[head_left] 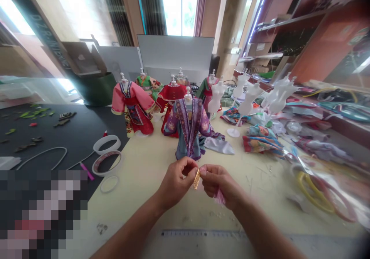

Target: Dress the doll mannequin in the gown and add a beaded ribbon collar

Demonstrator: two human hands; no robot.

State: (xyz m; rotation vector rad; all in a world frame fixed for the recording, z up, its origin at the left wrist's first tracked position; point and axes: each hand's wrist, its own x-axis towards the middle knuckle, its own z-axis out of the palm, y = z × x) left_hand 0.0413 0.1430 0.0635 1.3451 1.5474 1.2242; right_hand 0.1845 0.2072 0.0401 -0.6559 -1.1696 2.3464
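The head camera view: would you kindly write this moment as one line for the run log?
Left hand: pinches gold strip | Right hand: holds pink tassel | Nearest: purple doll robe | Surface: cream worktable

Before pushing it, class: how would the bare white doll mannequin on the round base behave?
It likely tips easily: the mannequin stands on a thin rod over a small disc. Its plastic-looking body seems light and stiff.
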